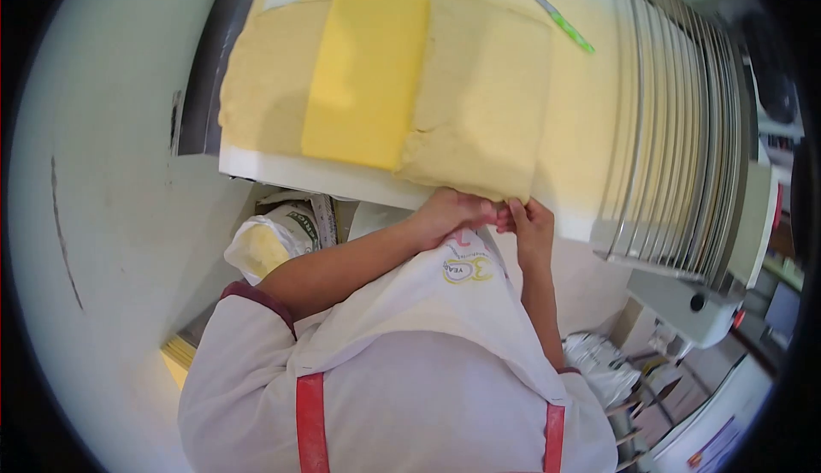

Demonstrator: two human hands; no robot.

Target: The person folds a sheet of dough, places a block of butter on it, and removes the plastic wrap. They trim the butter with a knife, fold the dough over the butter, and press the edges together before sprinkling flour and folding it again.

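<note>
A pale sheet of dough [487, 97] lies flat on the white work surface, its other end [272, 79] showing to the left. Across its middle rests a smooth yellow rectangular slab [368, 79], which looks like butter. My right hand [531, 223] pinches the dough's near edge at its right corner. Just to the left, my left hand [457, 214] is closed at the same edge, thumb and fingers together; its fingertips are partly hidden. Both hands are close together in front of my apron.
A knife with a green handle [571, 32] lies at the far right of the surface. Beyond it stands a machine with a wire guard [663, 122]. Below the table's left end is an open white bag [272, 246]. A plastic bag [599, 363] sits low on the right.
</note>
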